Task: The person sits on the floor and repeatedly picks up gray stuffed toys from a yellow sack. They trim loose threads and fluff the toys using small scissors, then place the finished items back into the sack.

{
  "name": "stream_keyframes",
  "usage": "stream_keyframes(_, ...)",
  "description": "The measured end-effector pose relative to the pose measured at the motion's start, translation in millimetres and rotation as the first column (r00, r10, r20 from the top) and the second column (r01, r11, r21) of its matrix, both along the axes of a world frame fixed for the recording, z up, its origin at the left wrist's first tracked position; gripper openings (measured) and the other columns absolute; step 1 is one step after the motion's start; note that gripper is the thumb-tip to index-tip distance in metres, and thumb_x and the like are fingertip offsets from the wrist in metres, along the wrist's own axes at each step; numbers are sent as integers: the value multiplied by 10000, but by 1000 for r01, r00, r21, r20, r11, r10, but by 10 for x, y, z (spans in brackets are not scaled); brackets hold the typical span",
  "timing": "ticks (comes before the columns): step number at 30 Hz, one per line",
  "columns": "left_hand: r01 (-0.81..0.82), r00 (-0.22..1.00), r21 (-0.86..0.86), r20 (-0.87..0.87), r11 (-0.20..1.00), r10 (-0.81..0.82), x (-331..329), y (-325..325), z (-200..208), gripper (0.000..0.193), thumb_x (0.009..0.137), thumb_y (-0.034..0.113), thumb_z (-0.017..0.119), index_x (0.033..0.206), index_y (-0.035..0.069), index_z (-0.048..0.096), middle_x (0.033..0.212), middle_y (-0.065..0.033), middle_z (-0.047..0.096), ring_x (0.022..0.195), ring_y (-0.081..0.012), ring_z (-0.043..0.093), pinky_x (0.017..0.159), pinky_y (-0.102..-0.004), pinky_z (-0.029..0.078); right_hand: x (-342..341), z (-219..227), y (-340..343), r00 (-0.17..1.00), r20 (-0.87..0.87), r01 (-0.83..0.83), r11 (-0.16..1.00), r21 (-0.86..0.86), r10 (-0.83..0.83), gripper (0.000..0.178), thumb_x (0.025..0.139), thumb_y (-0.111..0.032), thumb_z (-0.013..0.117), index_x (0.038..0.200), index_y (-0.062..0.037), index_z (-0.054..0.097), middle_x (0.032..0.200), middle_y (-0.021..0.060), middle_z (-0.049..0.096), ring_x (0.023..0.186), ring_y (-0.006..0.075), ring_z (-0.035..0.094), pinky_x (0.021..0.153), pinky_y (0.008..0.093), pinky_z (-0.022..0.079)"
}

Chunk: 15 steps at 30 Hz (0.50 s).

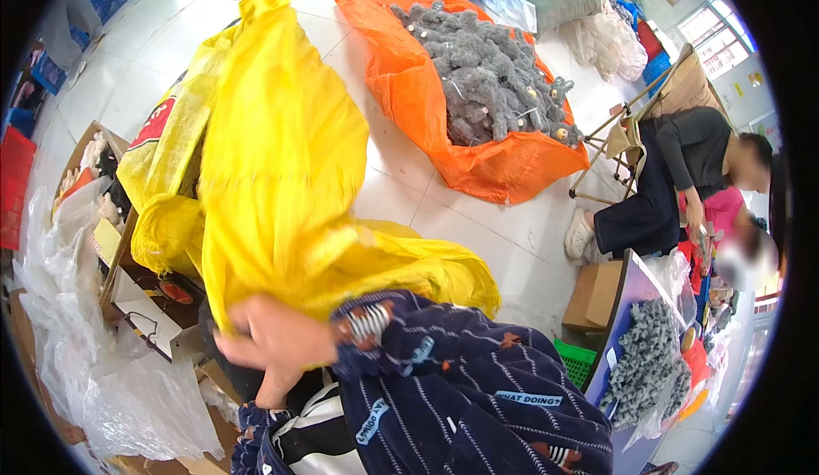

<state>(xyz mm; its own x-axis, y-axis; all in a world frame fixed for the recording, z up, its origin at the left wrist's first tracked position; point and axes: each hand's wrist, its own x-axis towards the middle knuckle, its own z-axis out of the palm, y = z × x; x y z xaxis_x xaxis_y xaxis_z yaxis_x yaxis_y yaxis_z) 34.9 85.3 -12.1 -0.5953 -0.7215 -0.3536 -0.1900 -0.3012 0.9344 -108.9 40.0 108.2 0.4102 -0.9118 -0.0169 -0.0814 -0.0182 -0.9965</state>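
Note:
A large yellow woven sack [281,134] spreads across the floor in front of me, creased and partly smeared by motion. My right hand [277,338] reaches leftward across my body at the sack's near edge. Its fingers are blurred, and I cannot make out whether they grip the fabric. Of my left arm, only a patterned dark blue sleeve [247,432] shows at the lower edge. A bit of skin above that cuff lies against my right hand, so my left fingers are mostly hidden. Beyond, an orange sack [392,74] lies spread open, heaped with grey plush toys [486,74].
At left stand cardboard boxes with small plush pieces and crumpled clear plastic [145,398]. A co-worker [691,159] sits at right beside a folding chair [627,134]. Nearer are a cardboard box [593,296], a green crate [574,362] and a table holding grey plush pieces [648,360].

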Motion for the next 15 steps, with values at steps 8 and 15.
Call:
stream_keyframes(8,-15,997,73,-69,997,20,-22,61,100,232,865,60,531,1087,-1,502,964,-45,583,847,-81,543,746,-206,440,-1179,-834,573,681,251,496,686,532,-687,319,814,-280,554,1005,-24,558,899,56,601,770,190,579,686,327,473)
stream_keyframes(15,6,997,15,-71,1000,-5,-12,53,-22,224,867,52,519,1085,2,507,961,-47,584,853,-92,551,756,-223,456,-2801,-2877,1589,340,-359,908,204,367,-869,485,785,-345,572,1102,21,536,1034,157,613,901,293,604,781,374,471)
